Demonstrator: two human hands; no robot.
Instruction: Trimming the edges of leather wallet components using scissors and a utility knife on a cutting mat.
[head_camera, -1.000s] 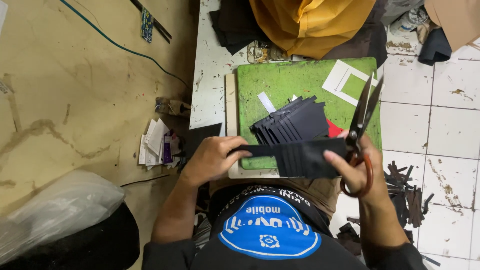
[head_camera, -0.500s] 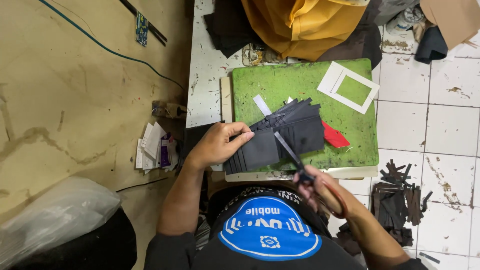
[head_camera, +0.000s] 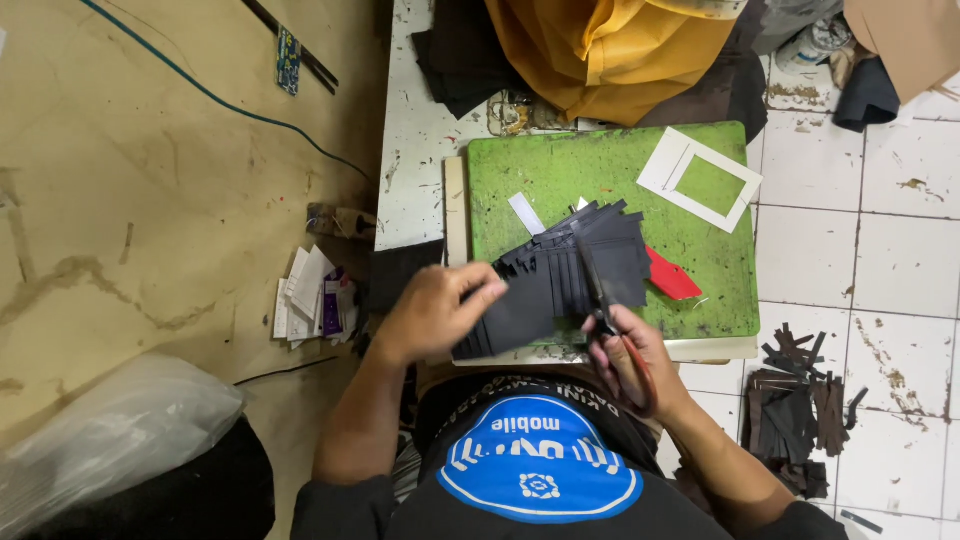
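My left hand (head_camera: 432, 312) presses down on a fanned pile of black cut pieces (head_camera: 570, 275) lying on the green cutting mat (head_camera: 600, 170). In my right hand (head_camera: 630, 355) I grip scissors with red handles (head_camera: 600, 295), their blades pointing up over the black pieces. A red piece (head_camera: 670, 277) pokes out from under the pile on its right side. A white rectangular frame template (head_camera: 700, 178) lies on the mat's upper right part.
Yellow fabric (head_camera: 610, 50) and dark material are heaped at the back of the white table (head_camera: 415, 150). Black offcuts (head_camera: 800, 400) lie on the tiled floor at right. Papers (head_camera: 310, 295) lie at left, and a clear plastic bag (head_camera: 110, 440) sits at lower left.
The black piece I held up and cut now lies with the pile on the mat. My right hand with the scissors came down and left, and its blades now rest over the pile.
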